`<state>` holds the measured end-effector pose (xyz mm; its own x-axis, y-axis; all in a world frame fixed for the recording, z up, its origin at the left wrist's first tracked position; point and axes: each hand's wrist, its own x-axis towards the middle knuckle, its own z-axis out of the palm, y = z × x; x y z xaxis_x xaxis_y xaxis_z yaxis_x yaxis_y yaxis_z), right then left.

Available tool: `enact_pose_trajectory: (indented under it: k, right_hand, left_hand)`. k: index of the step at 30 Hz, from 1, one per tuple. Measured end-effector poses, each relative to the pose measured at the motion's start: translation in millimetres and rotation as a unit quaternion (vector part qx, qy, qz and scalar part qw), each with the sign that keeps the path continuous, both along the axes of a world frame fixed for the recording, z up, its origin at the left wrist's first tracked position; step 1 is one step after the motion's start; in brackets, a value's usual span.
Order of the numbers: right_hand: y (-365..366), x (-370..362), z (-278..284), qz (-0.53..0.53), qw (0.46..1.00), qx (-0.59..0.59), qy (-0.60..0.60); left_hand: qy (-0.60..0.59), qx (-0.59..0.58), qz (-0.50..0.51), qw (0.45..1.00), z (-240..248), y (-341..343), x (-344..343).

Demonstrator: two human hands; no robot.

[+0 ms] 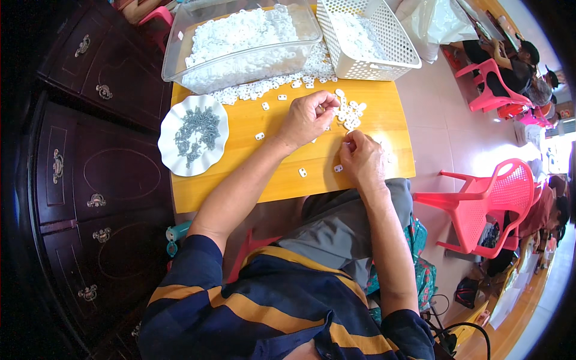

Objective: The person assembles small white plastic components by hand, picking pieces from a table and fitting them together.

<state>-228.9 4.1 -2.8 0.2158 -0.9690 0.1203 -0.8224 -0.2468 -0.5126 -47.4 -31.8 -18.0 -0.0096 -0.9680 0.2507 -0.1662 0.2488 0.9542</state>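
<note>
My left hand (308,120) reaches over the wooden table with its fingertips pinched at the edge of a small pile of white plastic pieces (351,113). What sits between those fingers is too small to make out. Close by on the right, my right hand (363,159) is curled, thumb and forefinger together; its grip is hidden too. Beside it lies a two-holed white piece (338,168), and another white piece (302,172) rests farther left. A scalloped white plate (169,157) on the left holds a heap of small grey screws (198,131).
A clear plastic bin (171,67) full of white pieces stands at the far side, with a white perforated basket (384,67) to its right. Loose white pieces (252,90) spread before them. Dark drawers (108,150) line the left; a pink chair (498,198) stands right. People sit beyond.
</note>
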Motion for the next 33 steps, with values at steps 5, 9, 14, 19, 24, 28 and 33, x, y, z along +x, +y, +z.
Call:
enact_pose_trajectory:
  k: [5, 9, 14, 19, 24, 28, 33]
  right_hand:
    - [1, -4, 2, -0.008, 1.000, 0.000, 0.019]
    - [1, -5, 4, -0.016, 0.999, 0.015, 0.025]
    - [0, -5, 0, -0.016, 0.999, 0.032, 0.022]
    - [3, -2, 7, -0.015, 0.993, 0.064, -0.096]
    - [-8, -12, -11, -0.059, 0.940, 0.093, -0.324]
    - [-4, -6, 12, -0.106, 0.884, 0.196, -0.411]
    - [-4, -7, 17, -0.096, 0.843, 0.202, -0.489]
  left_hand:
    - [-0.001, -0.005, -0.002, 1.000, -4, -1, -1]
    - [-0.011, -0.009, -0.001, 1.000, -7, -1, -1]
    - [-0.014, -0.007, -0.008, 1.000, -6, -1, -2]
    - [-0.003, -0.022, 0.005, 1.000, -5, 0, -3]
    - [0.001, -0.038, -0.001, 0.999, 2, 0, -8]
    - [0.002, -0.024, -0.015, 1.000, 2, 4, -4]
    - [0.012, -0.002, -0.070, 0.997, 7, 6, -6]
